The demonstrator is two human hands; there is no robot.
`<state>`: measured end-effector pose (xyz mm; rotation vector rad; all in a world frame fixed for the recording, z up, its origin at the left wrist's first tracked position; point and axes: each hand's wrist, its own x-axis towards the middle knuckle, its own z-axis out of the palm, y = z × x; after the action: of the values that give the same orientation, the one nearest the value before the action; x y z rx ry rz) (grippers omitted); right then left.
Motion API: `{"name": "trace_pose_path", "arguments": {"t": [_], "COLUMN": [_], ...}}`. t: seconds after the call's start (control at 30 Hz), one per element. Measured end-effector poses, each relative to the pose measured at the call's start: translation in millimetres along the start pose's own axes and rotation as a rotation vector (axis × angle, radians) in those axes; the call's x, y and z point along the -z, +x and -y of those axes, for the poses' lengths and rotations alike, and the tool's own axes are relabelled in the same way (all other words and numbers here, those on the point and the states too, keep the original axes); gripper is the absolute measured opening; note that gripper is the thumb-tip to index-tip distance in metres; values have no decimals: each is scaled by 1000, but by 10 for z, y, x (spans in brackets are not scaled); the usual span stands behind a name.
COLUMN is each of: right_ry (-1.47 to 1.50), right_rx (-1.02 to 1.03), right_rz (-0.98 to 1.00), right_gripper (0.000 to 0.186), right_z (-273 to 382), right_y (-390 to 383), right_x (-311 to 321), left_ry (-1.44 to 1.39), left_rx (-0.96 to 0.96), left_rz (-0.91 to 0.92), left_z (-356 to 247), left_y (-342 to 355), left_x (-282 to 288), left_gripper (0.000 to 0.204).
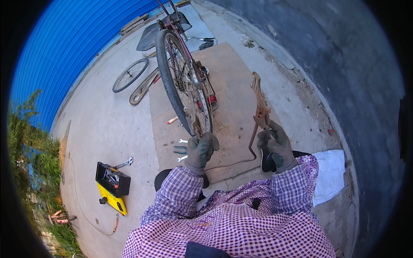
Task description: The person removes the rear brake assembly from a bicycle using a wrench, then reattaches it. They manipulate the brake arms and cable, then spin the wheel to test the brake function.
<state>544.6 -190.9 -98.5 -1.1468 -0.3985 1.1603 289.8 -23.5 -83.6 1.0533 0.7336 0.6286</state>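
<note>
Both hands wear grey-green work gloves. My left hand (202, 150) is closed at the near end of an upturned or lying bicycle's wheel (165, 69), its fingers round a small brownish metal piece (197, 128); its exact kind is hard to make out. My right hand (277, 147) pinches a rusty bracket with a coil spring (260, 109), held upright off the board. A bent rusty rod (253, 144) runs down from this bracket and curves left towards my left hand. The bicycle frame (186, 45) stretches away from me.
A brown board (232, 81) lies under the bicycle. Wrenches (182, 158) and green-handled pliers (180, 149) lie near my left hand. Further left are a yellow-and-black toolbox (112, 195), an adjustable wrench (124, 163) and a loose wheel (130, 75). White cloth (329, 176) lies right, beside a dark wall.
</note>
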Motion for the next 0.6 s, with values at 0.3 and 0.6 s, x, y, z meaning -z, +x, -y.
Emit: {"name": "trace_pose_path", "arguments": {"t": [0.3, 0.6], "right_ry": [-544, -455], "right_rx": [-402, -352], "right_rz": [142, 23], "right_gripper": [35, 33], "right_z": [-637, -1263], "right_y": [179, 191], "right_x": [13, 136], "left_ry": [-37, 30], "left_rx": [-139, -9], "left_rz": [20, -53], "left_z": [-134, 582], "left_y": [104, 380], "left_x": [65, 123], "left_gripper": [56, 53]}}
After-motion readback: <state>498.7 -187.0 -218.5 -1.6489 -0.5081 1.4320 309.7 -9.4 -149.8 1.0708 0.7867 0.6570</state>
